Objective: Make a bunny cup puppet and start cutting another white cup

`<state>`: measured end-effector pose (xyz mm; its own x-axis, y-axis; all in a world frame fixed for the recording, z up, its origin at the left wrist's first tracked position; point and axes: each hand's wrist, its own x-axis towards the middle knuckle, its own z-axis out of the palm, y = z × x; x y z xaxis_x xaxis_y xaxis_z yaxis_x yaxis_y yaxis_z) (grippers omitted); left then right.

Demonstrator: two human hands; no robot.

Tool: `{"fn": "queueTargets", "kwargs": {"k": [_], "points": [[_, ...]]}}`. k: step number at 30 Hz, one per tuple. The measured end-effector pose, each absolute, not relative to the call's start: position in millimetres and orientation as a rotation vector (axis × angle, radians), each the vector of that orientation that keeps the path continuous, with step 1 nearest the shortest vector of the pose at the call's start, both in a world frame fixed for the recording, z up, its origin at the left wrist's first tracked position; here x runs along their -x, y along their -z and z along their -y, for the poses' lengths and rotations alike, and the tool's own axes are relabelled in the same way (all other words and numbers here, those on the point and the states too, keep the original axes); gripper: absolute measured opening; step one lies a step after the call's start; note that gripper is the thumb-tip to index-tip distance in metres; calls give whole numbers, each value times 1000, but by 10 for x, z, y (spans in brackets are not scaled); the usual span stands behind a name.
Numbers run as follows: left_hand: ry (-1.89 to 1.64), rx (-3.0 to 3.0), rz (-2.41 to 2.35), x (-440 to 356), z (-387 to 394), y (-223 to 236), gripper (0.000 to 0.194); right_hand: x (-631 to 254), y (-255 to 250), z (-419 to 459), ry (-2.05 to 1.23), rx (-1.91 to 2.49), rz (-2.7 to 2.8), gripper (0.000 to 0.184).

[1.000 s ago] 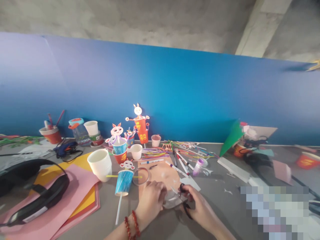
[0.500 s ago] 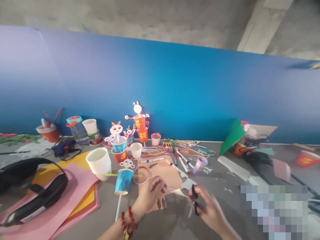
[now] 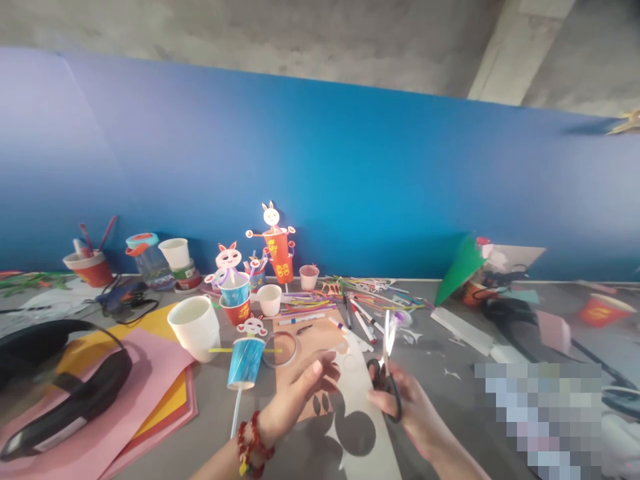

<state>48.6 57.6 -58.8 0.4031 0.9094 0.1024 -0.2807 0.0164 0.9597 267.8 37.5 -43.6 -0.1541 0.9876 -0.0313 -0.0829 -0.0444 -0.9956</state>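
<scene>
My right hand holds black-handled scissors, their blades pointing away from me and slightly apart. My left hand, with red beads at the wrist, has its fingers partly spread. Between my hands is a long strip of white paper with round holes cut through it. My left fingertips are close to its left edge; I cannot tell whether they touch. Under the left hand lies a tan sheet with dark leaf-like shapes near its front. A blue cup figure with yellow arms tilts on a white stick to the left.
Markers and coloured pipe cleaners lie behind my hands. Cup figures, a white cup and a tape ring stand or lie leftward. Headphones rest on pink paper. A green sheet leans at right.
The scissors have swung from pointing down to pointing away from me. The small white piece between my hands is gone from there, and the holed white strip has come into view. My left fingers have opened.
</scene>
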Motion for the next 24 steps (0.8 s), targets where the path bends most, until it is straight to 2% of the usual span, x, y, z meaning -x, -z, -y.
{"fn": "queueTargets", "kwargs": {"k": [2,5,6,9,11,15,24], "points": [[-1054,-1276,-720,-477,-584,592,56,-2603,458,-361,-1465,1086,1251,24],[-1165,-1488,-863,-448,-603,562,72,-2522,547,-353,-1570,1068,1272,23],[-1184,-1549,-908,-434,-610,545,69,-2507,584,-353,-1582,1073,1288,23],[-1015,-1556,-918,-390,-630,489,34,-2501,676,-358,-1581,1084,1373,23],[-878,-1468,-857,-370,-641,464,21,-2529,696,-367,-1609,1060,1444,23],[-747,-1393,-805,-355,-655,457,23,-2643,633,-390,-1621,1020,1537,23],[-361,-1385,-725,-336,-563,474,24,-2737,331,-320,-1419,1186,1848,20]]}}
